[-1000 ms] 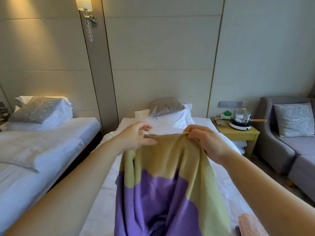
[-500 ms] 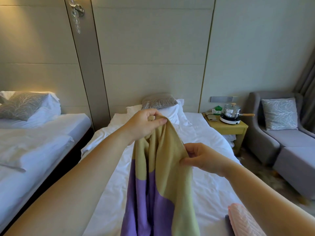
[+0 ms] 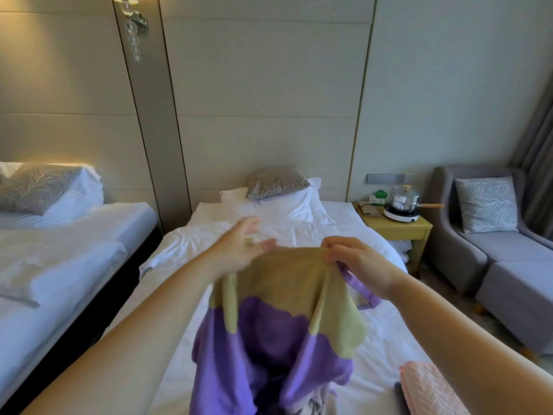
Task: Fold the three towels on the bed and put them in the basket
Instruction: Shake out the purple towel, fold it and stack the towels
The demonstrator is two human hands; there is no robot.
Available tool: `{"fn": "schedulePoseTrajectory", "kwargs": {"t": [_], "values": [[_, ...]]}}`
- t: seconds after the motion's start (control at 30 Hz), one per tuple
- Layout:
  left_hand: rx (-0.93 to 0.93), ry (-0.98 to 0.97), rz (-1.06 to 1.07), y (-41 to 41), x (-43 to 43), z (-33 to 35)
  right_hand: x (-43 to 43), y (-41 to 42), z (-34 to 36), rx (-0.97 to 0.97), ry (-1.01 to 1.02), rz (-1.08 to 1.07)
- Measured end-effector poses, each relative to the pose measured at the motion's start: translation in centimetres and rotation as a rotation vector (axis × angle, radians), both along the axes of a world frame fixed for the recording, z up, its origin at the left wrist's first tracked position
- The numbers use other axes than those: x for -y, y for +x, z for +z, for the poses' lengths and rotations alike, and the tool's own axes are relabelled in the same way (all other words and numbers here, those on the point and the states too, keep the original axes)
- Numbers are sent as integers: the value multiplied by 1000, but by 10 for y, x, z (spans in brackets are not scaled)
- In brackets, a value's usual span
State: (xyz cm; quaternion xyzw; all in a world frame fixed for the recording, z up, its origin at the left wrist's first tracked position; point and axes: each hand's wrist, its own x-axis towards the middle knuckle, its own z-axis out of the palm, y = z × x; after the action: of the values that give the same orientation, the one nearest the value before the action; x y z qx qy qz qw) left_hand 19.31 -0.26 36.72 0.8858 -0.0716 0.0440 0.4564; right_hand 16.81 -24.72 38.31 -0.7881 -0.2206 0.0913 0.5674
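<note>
"Where's the towel they're on?"

"The tan-and-purple towel [image 3: 278, 310] is lifted over the white bed [image 3: 314, 232], straight ahead of the person at twelve o'clock. The tan part is on top. The purple part hangs down towards six o'clock and bunches low over the sheet."

"Both hands on it?"

"The right hand [image 3: 356, 262] certainly. Its fingers are curled over the top edge at the towel's one o'clock corner, pinching the cloth, and a purple strip loops out below that wrist. The left hand [image 3: 242, 250] is at the eleven o'clock corner, but it's blurred. The fingers look spread and fairly straight, with the thumb close to the edge. I can't tell whether it has hold of the cloth or only touches it."

"Any other towel about?"

"A pink towel [image 3: 428, 387] with a ribbed look lies on the bed at five o'clock, beside the person's right forearm. Something dark lies just beside it, too cut off to name."

"And the rest of the room?"

"A patterned cushion [image 3: 276, 182] leans on white pillows at the head of the bed, at twelve. A second bed [image 3: 74, 250] stands at nine o'clock. At two o'clock there's a yellow nightstand [image 3: 398, 227] with a lidded steel pot [image 3: 404, 197] on a small hob. A grey sofa [image 3: 493, 259] is at three, and a wall lamp [image 3: 131, 22] is up at eleven."
</note>
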Motion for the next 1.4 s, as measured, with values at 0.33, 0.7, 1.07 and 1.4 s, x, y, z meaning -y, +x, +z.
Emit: {"fn": "schedulePoseTrajectory", "kwargs": {"t": [0.33,0.7,1.07,1.4], "values": [[-130,-51,-406,-15,39,2,4,6,0,-11,-131,97],[119,-80,-109,7,10,15,45,6,-5,32,-409,97],[69,-59,-89,5,-15,6,33,17,-16,81,85,-160],[-196,-103,-516,-15,45,0,11,10,1,217,-129,77]]}}
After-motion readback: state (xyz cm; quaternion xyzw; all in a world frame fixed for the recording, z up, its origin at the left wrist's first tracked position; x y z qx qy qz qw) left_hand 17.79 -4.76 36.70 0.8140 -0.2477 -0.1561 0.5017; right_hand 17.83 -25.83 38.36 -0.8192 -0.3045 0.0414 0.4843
